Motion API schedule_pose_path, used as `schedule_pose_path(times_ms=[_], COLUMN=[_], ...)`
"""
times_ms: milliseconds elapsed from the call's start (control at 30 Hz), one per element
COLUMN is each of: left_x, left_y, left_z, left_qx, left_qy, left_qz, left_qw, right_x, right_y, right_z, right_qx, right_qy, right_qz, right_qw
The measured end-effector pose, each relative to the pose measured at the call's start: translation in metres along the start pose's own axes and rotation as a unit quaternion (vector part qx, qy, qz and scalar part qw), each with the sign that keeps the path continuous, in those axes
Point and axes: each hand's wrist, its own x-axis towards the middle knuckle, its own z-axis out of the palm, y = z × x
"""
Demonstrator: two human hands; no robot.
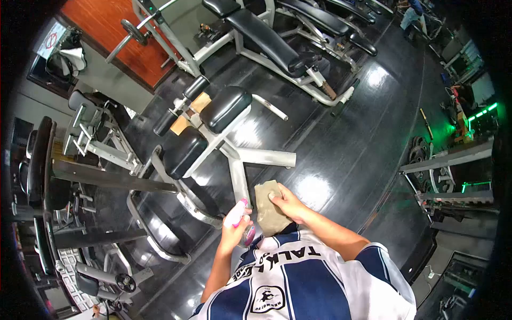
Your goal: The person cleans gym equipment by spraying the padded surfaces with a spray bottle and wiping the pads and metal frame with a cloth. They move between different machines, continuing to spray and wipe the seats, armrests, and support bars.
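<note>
My left hand (pixel 233 230) is wrapped round a spray bottle (pixel 249 235) with a white and pink spray head, held in front of my body. Most of the bottle's body is hidden behind the fingers. In my right hand (pixel 288 205) a greyish-tan cloth (pixel 270 216) is gripped by its upper right edge, thumb on top, and it hangs down close to my shirt. Just beyond both hands stands a back-extension bench (pixel 238 178) with a pale metal frame and black pads (pixel 228 108). Neither hand touches it.
A padded weight bench (pixel 261 40) stands farther off, near a barbell rack (pixel 176 42). Exercise machines (pixel 101 136) with metal frames line the left side. At right is a rack (pixel 453 160) near green lights. A person (pixel 412 18) is at the far upper right.
</note>
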Motion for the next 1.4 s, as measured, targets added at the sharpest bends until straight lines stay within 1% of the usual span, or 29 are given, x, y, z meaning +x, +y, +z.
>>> schedule_pose_path(times_ms=[33, 67, 100, 133, 200, 267, 333, 400, 533, 600, 633, 700, 733, 767, 833, 867, 900, 967, 1000, 1033, 1100, 1167, 1233, 1300, 1333, 1367, 1400], left_x=[0.004, 0.011, 0.017, 0.023, 0.029, 0.032, 0.034, 0.035, 0.039, 0.043, 0.045, 0.050, 0.055, 0.059, 0.069, 0.073, 0.077, 0.084, 0.085, 0.085, 0.089, 0.087, 0.081, 0.072, 0.067, 0.062, 0.058], left_y=[-0.001, -0.001, -0.001, -0.001, 0.001, -0.002, 0.001, 0.008, 0.018, 0.016, 0.016, 0.016, 0.023, 0.027, 0.037, 0.044, 0.047, 0.051, 0.055, 0.061, 0.060, 0.047, 0.045, 0.042, 0.051, 0.050, 0.048], left_z=[0.003, 0.005, 0.007, 0.011, 0.014, 0.012, 0.007, 0.006, 0.008, 0.009, 0.011, 0.013, 0.016, 0.017, 0.015, 0.015, 0.012, 0.004, 0.003, 0.003, -0.001, -0.013, -0.017, -0.023, -0.018, -0.018, -0.019], left_qx=[-0.001, 0.008, 0.019, 0.013, 0.008, -0.031, -0.034, -0.040, -0.031, 0.018, 0.019, 0.021, 0.013, 0.016, 0.032, 0.031, 0.031, 0.039, 0.040, 0.030, 0.019, 0.011, 0.014, -0.020, -0.033, -0.037, -0.031], left_qy=[0.007, -0.009, -0.027, -0.025, -0.010, 0.008, 0.012, 0.025, 0.045, 0.046, 0.042, 0.052, 0.056, 0.051, 0.024, 0.013, 0.015, -0.029, -0.026, -0.012, 0.001, 0.002, 0.032, 0.052, 0.084, 0.095, 0.112], left_qz=[-0.006, -0.020, -0.034, -0.024, -0.043, -0.064, -0.076, -0.095, -0.098, -0.081, -0.077, -0.056, -0.046, -0.043, -0.037, -0.036, -0.035, -0.022, -0.019, -0.018, -0.013, 0.007, 0.011, -0.005, -0.019, -0.021, -0.026], left_qw=[1.000, 1.000, 0.999, 0.999, 0.999, 0.997, 0.996, 0.994, 0.994, 0.995, 0.996, 0.997, 0.997, 0.998, 0.998, 0.999, 0.999, 0.999, 0.999, 0.999, 1.000, 1.000, 0.999, 0.998, 0.996, 0.995, 0.993], right_x=[0.004, 0.013, 0.022, 0.029, 0.041, 0.048, 0.056, 0.062, 0.068, 0.074, 0.075, 0.077, 0.080, 0.082, 0.085, 0.088, 0.088, 0.087, 0.093, 0.100, 0.111, 0.111, 0.112, 0.110, 0.120, 0.127, 0.127], right_y=[-0.013, -0.020, -0.026, -0.030, -0.038, -0.040, -0.036, -0.027, -0.028, -0.027, -0.030, -0.035, -0.035, -0.033, -0.037, -0.038, -0.038, -0.046, -0.033, -0.024, -0.015, -0.018, -0.034, -0.051, -0.028, -0.008, -0.016], right_z=[-0.003, -0.007, -0.010, -0.012, -0.014, -0.014, -0.018, -0.021, -0.025, -0.026, -0.028, -0.031, -0.036, -0.039, -0.037, -0.035, -0.035, -0.033, -0.034, -0.035, -0.038, -0.039, -0.035, -0.031, -0.028, -0.035, -0.028], right_qx=[0.017, 0.008, 0.009, -0.004, -0.008, -0.004, -0.003, -0.029, -0.018, -0.070, -0.071, -0.025, -0.010, -0.007, 0.040, 0.037, 0.037, 0.120, 0.130, 0.129, 0.145, 0.118, 0.090, -0.046, -0.037, -0.042, -0.065], right_qy=[-0.022, -0.049, -0.053, -0.077, -0.115, -0.117, -0.125, -0.110, -0.121, -0.094, -0.090, -0.072, -0.095, -0.092, -0.101, -0.123, -0.124, -0.186, -0.207, -0.209, -0.214, -0.221, -0.233, -0.291, -0.271, -0.278, -0.275], right_qz=[0.024, 0.017, 0.019, 0.013, 0.012, 0.003, -0.005, -0.001, -0.013, -0.058, -0.063, 0.003, 0.027, 0.021, 0.074, 0.056, 0.056, 0.103, 0.116, 0.114, 0.142, 0.145, 0.151, 0.226, 0.223, 0.231, 0.242], right_qw=[0.999, 0.999, 0.998, 0.997, 0.993, 0.993, 0.992, 0.993, 0.992, 0.991, 0.991, 0.997, 0.995, 0.996, 0.991, 0.990, 0.990, 0.970, 0.963, 0.963, 0.955, 0.957, 0.957, 0.928, 0.936, 0.932, 0.928])
